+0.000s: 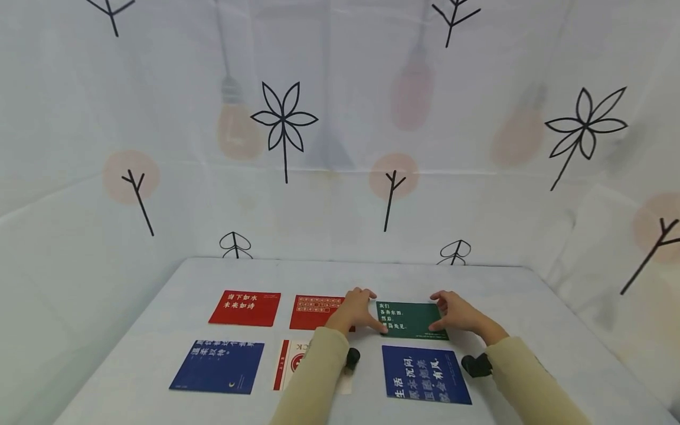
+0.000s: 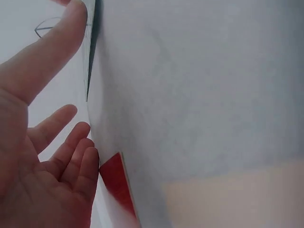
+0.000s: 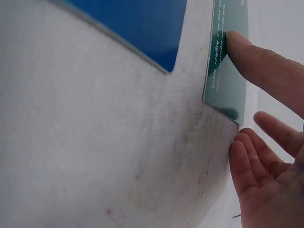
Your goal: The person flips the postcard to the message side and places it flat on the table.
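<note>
A green card [image 1: 411, 320] with white writing lies flat in the back row on the table. At its left edge is my left hand [image 1: 357, 311], thumb touching the card near its lower left corner and the other fingers spread loosely. My right hand [image 1: 459, 314] is at the opposite side, its thumb resting on the green card [image 3: 227, 71] and its fingers bent loosely beside the edge. Partly covered by the left hand is a red card [image 1: 316, 311] with a grid of characters. Directly in front of the green card lies a blue card [image 1: 425, 373].
Another red card [image 1: 247, 308] lies at the back left, with a blue card [image 1: 219, 366] in front of it. A white card with a red stripe [image 1: 281, 365] is partly hidden under the left sleeve. Patterned white cloth [image 1: 329, 206] hangs behind the table.
</note>
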{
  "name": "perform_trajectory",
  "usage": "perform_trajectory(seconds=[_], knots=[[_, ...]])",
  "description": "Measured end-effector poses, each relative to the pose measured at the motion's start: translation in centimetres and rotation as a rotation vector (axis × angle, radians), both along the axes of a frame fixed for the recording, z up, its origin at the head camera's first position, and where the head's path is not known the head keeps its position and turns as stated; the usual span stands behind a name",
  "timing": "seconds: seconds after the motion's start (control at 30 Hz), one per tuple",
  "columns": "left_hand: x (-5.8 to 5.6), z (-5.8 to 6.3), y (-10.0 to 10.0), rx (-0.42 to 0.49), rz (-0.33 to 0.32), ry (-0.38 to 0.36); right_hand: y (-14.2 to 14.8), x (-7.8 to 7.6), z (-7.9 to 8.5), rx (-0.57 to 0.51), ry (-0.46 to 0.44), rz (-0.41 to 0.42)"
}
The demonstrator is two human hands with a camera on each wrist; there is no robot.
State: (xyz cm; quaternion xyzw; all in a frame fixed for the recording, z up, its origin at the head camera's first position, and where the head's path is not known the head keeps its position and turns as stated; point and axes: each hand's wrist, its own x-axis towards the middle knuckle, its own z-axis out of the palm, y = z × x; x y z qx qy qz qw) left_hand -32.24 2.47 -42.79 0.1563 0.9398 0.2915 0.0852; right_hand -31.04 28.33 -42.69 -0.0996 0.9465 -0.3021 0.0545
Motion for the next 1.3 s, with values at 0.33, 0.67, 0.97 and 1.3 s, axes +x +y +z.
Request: perform_trajectory(seconds=[0.33,0.67,0.97,1.3], knots=[[0.1,0.0,0.1,-0.014,0.042,-0.024,-0.2,-0.3,0.3,-0.007,-0.044,0.018],[-0.1,0.2,0.5,0.02,0.031,-0.024,0.0,-0.8,0.0,0.003,-0.026,0.001],[-0.1,-0.2,1.0,0.24,0.037,-0.114,-0.4,-0.1,0.6,0.035,-0.005,-0.029],[0.1,-0.7,0.8,0.361,0.089,-0.13,-0.3,1.2,1.0,0.007,0.097,-0.047]])
